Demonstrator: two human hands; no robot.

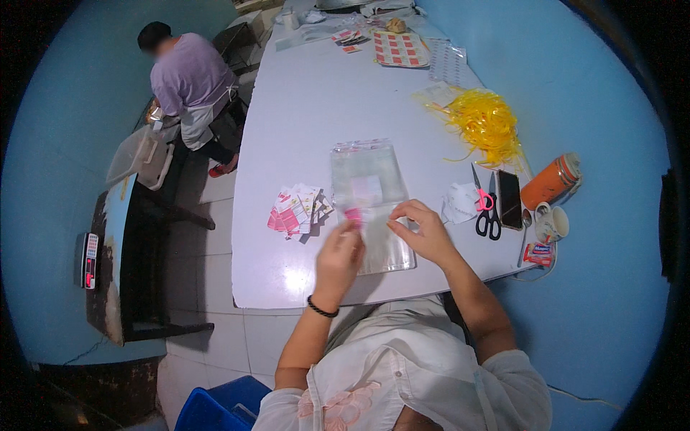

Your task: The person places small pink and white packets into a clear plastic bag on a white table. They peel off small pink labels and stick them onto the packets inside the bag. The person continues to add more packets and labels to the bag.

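My left hand, blurred by motion, pinches a small pink label over clear plastic bags. My right hand has its thumb and fingertips drawn together by the upper edge of the near plastic bag; whether they grip that edge is too small to tell. Beyond it, another clear plastic bag lies flat, with a pale square showing on it. Left of the bags, a loose pile of pink and white labels rests on the white table.
Black-and-pink scissors, a phone, an orange flask, a spoon and a mug line the right edge. Yellow ribbons lie farther back, near printed sheets. A co-worker bends over at far left.
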